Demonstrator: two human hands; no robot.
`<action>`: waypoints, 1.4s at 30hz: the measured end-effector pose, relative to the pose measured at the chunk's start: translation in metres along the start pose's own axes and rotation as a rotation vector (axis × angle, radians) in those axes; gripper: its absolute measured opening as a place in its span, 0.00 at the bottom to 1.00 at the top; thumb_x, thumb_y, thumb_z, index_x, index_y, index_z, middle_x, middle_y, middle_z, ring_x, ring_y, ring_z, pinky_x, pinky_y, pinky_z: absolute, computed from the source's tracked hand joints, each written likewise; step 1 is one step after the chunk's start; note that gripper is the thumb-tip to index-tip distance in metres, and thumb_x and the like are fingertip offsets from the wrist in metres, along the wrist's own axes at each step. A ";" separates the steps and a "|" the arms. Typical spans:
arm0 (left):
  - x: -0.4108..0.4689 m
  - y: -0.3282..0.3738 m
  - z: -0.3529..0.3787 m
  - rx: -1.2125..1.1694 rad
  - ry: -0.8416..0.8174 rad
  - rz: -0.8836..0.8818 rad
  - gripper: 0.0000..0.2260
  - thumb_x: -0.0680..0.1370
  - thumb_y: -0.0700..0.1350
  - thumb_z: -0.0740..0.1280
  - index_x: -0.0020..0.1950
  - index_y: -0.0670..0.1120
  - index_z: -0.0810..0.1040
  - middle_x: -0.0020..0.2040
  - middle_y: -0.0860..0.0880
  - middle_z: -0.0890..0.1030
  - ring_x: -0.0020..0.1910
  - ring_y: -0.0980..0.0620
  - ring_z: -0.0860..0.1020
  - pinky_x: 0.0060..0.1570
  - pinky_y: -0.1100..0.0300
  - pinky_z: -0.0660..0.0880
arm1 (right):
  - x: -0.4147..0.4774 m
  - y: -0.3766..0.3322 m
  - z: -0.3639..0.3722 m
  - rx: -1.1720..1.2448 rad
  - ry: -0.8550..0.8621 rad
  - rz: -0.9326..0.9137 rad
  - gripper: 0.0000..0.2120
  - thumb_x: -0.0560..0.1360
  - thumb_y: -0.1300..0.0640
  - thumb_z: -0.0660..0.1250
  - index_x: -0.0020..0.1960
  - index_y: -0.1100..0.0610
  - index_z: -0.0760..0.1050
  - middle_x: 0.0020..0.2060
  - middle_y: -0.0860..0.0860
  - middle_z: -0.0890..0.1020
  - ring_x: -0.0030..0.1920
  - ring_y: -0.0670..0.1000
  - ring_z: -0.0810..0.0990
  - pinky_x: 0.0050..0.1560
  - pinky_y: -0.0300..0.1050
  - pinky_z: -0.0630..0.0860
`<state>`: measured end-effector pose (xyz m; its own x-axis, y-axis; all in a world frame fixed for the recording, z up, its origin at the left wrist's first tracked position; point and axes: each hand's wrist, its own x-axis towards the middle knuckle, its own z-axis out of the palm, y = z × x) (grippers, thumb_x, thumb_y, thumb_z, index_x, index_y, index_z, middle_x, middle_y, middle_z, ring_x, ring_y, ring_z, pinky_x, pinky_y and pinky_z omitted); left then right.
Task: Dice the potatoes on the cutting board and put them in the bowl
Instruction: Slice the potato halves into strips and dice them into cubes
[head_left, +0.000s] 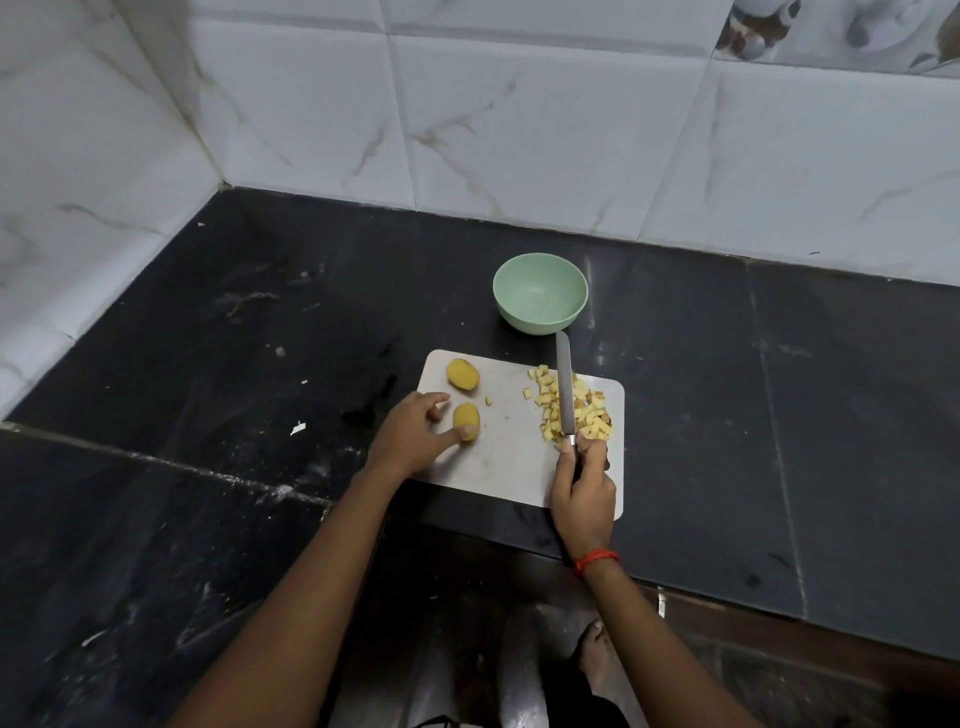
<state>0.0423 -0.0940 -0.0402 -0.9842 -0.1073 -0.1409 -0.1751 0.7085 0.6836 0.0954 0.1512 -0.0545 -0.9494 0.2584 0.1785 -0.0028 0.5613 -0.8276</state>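
Note:
A white cutting board (506, 457) lies on the dark counter. Two whole peeled potatoes sit at its left: the far potato (462, 374) lies free, and the near potato (466, 418) is touched by the thumb and fingers of my left hand (415, 434). A heap of potato cubes (589, 410) covers the board's right side. My right hand (582, 491) grips a knife (565, 389) by its handle, the blade lying over the cubes and pointing away from me. A pale green bowl (540, 292) stands empty just behind the board.
The black stone counter (234, 364) runs into a corner of white marbled wall tiles (519, 130) at left and back. Small white scraps (297, 428) lie left of the board. The counter's front edge is just below the board, with my feet beneath.

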 end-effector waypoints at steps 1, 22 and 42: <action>0.001 0.003 0.002 0.007 -0.009 0.015 0.27 0.68 0.62 0.77 0.64 0.53 0.81 0.51 0.55 0.77 0.51 0.54 0.78 0.52 0.55 0.77 | 0.000 0.000 0.000 0.000 -0.005 0.004 0.06 0.83 0.53 0.59 0.48 0.49 0.64 0.30 0.47 0.76 0.29 0.47 0.75 0.26 0.40 0.63; -0.042 0.021 0.046 0.035 0.322 0.106 0.26 0.76 0.61 0.71 0.67 0.47 0.78 0.62 0.51 0.75 0.62 0.53 0.71 0.54 0.58 0.74 | 0.000 -0.007 -0.002 0.003 -0.003 -0.004 0.06 0.83 0.53 0.60 0.48 0.48 0.64 0.29 0.48 0.75 0.28 0.48 0.75 0.26 0.42 0.66; -0.054 0.026 0.075 -0.224 0.494 -0.038 0.15 0.77 0.52 0.74 0.62 0.49 0.83 0.58 0.59 0.78 0.61 0.59 0.76 0.59 0.60 0.76 | 0.011 -0.016 0.011 -0.182 -0.524 -0.398 0.07 0.84 0.49 0.54 0.49 0.50 0.65 0.35 0.48 0.78 0.33 0.53 0.77 0.34 0.53 0.75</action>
<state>0.0933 -0.0173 -0.0689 -0.8627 -0.4837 0.1477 -0.1595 0.5374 0.8281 0.0814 0.1366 -0.0450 -0.9139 -0.3841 0.1311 -0.3736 0.6701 -0.6414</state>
